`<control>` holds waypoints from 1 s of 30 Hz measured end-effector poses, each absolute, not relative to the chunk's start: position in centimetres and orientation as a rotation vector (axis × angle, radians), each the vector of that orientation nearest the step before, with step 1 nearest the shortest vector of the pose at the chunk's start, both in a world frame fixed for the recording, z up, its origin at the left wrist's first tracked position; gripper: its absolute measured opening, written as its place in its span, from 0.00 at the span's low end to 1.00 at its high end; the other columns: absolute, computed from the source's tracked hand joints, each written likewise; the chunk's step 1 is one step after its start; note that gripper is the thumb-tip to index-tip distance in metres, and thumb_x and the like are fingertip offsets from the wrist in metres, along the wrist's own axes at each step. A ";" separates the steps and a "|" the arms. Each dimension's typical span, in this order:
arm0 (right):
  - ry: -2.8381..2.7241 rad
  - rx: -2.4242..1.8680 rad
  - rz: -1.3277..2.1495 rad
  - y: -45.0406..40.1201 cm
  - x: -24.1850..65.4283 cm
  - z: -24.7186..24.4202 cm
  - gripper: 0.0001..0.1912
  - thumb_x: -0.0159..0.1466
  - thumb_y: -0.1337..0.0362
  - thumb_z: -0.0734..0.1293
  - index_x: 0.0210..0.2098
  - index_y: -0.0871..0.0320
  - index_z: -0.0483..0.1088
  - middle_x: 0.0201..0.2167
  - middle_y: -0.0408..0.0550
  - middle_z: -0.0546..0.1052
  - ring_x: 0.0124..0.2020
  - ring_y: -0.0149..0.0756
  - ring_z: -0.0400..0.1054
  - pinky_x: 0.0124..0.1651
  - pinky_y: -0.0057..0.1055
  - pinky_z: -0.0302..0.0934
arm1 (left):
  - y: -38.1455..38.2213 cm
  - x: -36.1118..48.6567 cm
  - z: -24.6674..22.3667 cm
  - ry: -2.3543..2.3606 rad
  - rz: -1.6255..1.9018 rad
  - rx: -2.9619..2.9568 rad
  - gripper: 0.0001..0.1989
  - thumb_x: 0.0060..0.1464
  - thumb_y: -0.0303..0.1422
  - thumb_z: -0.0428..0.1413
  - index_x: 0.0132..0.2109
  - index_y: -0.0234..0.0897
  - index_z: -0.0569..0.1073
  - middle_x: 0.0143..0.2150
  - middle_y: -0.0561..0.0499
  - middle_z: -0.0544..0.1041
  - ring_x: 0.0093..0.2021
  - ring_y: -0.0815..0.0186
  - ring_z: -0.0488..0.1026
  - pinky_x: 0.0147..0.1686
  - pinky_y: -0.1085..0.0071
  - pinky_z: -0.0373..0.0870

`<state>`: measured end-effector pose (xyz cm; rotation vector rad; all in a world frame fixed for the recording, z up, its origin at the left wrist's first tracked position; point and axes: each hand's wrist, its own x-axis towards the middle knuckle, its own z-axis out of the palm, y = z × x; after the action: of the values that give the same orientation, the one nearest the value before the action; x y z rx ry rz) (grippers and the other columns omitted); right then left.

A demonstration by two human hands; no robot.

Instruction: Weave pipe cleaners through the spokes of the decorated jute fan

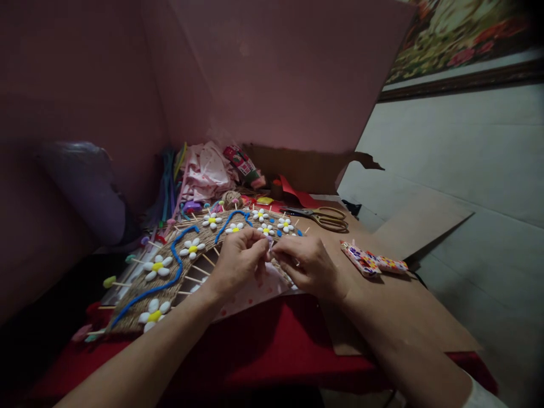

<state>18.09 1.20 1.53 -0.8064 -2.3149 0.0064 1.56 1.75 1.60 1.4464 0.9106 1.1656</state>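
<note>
My left hand (244,255) and my right hand (308,263) meet above a fan-shaped craft piece (168,289), both with fingers pinched together. Something small and pale shows between the fingertips, too small to name. The craft piece is wrapped in brown twine, with thin wooden sticks radiating from it. White daisies (157,266) with yellow centres and wavy blue strips (181,266) decorate its band. My hands hide part of its right side. Under them lies a pale sheet (250,294) with reddish spots.
Gold-handled scissors (327,218) and a flower-patterned glue gun (365,259) lie on brown cardboard (382,311) to the right. Behind the craft piece are a twine ball (232,198), crumpled pink fabric (206,173) and blue pipe cleaners (167,181). Red cloth (255,351) covers the table's front.
</note>
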 end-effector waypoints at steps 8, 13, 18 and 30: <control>-2.112 -0.793 0.142 1.3 18.3 1.6 0.06 0.61 0.71 0.60 0.30 0.58 0.68 0.26 0.45 0.71 0.28 0.31 0.64 0.32 0.28 0.56 | 1.7 1.0 1.8 0.903 1.022 1.947 0.06 0.48 0.25 0.52 0.26 0.34 0.70 0.19 0.56 0.67 0.19 0.75 0.62 0.19 0.79 0.58; -1.788 -0.828 0.471 1.7 18.1 1.5 0.05 0.59 0.66 0.66 0.27 0.59 0.68 0.23 0.42 0.69 0.25 0.28 0.61 0.27 0.25 0.56 | 1.2 0.9 2.5 0.710 0.937 1.613 0.08 0.52 0.34 0.53 0.31 0.33 0.69 0.20 0.55 0.68 0.14 0.75 0.62 0.13 0.78 0.59; -1.868 -0.817 0.520 1.6 17.9 0.8 0.05 0.61 0.65 0.63 0.30 0.59 0.69 0.24 0.42 0.70 0.26 0.29 0.62 0.29 0.25 0.57 | 0.9 1.3 2.4 0.735 1.061 1.534 0.10 0.52 0.37 0.54 0.31 0.34 0.67 0.20 0.57 0.67 0.13 0.75 0.61 0.11 0.78 0.58; -2.038 -0.932 0.274 0.8 17.4 0.8 0.08 0.64 0.64 0.59 0.31 0.59 0.68 0.21 0.42 0.68 0.20 0.27 0.57 0.25 0.25 0.52 | 1.0 1.8 1.3 0.930 1.321 1.781 0.04 0.53 0.30 0.53 0.31 0.35 0.71 0.25 0.53 0.71 0.25 0.71 0.66 0.25 0.76 0.63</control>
<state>17.41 0.85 0.77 -0.9315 -2.0376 0.2744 1.78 0.98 1.34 1.7813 0.9300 1.3208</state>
